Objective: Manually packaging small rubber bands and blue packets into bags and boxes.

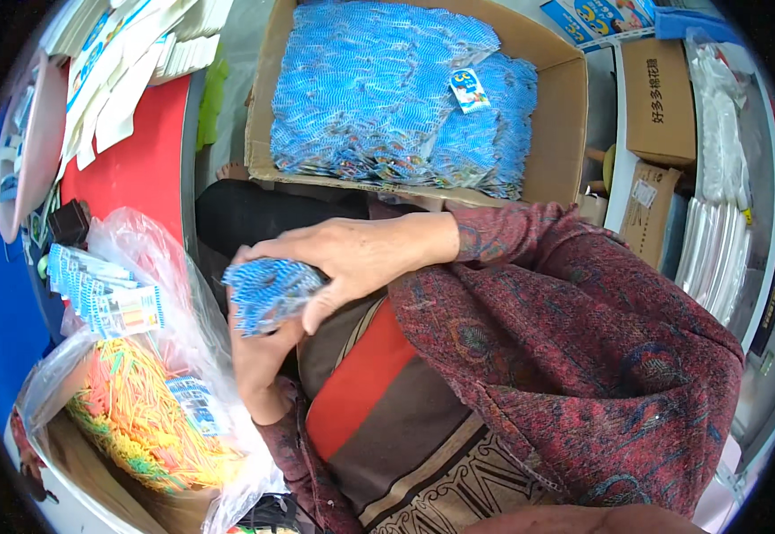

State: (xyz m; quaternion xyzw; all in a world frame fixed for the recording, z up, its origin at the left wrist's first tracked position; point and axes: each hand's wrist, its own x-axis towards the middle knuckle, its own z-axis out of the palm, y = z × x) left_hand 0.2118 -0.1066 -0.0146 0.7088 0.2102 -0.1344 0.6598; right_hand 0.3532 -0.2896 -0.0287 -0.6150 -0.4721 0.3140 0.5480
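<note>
Bundle: a stack of blue-and-white striped packets is between the two hands, over the lap; its edges fan toward us, and we cannot count the layers.
Right hand: curled over the bundle from above, thumb bent at its near side, gripping it; the fingertips are hidden from us.
Left hand: cupped partly closed around the bundle from below, supporting it (the packets cover most of the fingers, so we cannot tell how each one bends).
Carton: open, beyond the knees, heaped with striped packets; its far rim runs out of view. One loose packet lies face up on the heap.
Clear bag: at our left, crumpled around yellow and orange strips; glare and folds blur its edge. More packets lie fanned out by its mouth.
Red surface: upper left, partly covered by white sheets, which the dark lens rim cuts off.
</note>
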